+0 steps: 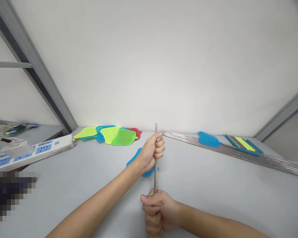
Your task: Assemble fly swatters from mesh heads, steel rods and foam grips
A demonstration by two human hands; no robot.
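A shiny metal rod [156,180], thinner in its upper part with a step between sections, stands upright in front of me. My left hand [151,150] is closed round the thin upper section, and the tip pokes out above the fist. Lower down, my right hand [160,211] grips the thicker section; the rod's bottom end is hidden. Behind the rod and partly covered by my left hand, a blue fly swatter head [133,161] lies on the grey table [109,191].
Several perforated swatter heads [124,137] overlap by the wall at left. On the right lie metal rods [183,138], a swatter with a blue head [210,139] and coloured handle tubes [244,144]. A white power strip [49,147] runs along the left.
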